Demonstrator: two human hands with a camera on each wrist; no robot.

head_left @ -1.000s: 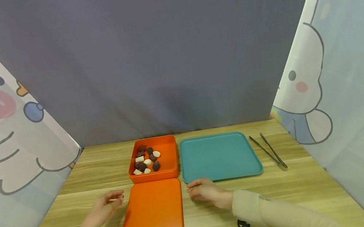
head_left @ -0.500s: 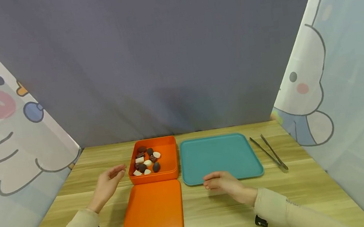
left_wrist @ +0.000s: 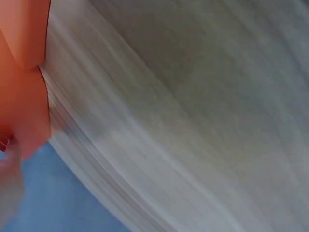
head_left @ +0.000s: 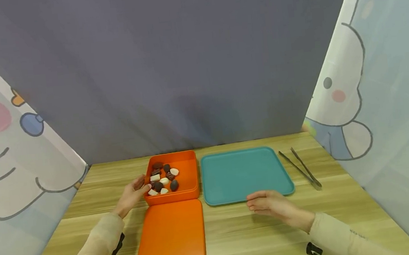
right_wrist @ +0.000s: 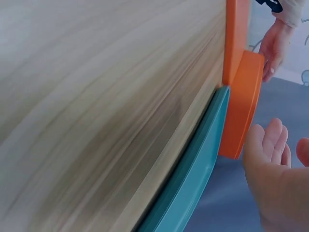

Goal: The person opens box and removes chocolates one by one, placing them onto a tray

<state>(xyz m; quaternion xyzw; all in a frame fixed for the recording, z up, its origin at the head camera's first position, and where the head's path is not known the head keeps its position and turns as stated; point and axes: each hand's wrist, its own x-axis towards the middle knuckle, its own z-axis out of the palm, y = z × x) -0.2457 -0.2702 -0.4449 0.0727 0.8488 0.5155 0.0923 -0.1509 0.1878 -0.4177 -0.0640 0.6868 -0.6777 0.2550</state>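
Note:
In the head view my left hand (head_left: pixel 131 196) is at the left wall of an orange box (head_left: pixel 191 195). Its fingertips are right at the rim, and the thumb tip overlaps the box's inside. Dark and white chocolate-like pieces (head_left: pixel 164 181) lie in the box, mostly on its left side. My right hand (head_left: pixel 275 207) hovers near the front edge of a teal tray (head_left: pixel 244 175), holding nothing. Its fingers are extended in the right wrist view. Only part of the left hand (left_wrist: pixel 9 183) shows, blurred, beside the box in the left wrist view.
A flat orange lid (head_left: pixel 170 237) lies in front of the box. Metal tongs (head_left: pixel 305 173) lie spread to the right of the tray. The wooden table (head_left: pixel 237 239) ends at a grey curtain (head_left: pixel 183 64) behind, with printed curtains on both sides.
My left hand has moved forward and right, from beside the lid to the box's left wall. My right hand has drifted right, along the front of the tray.

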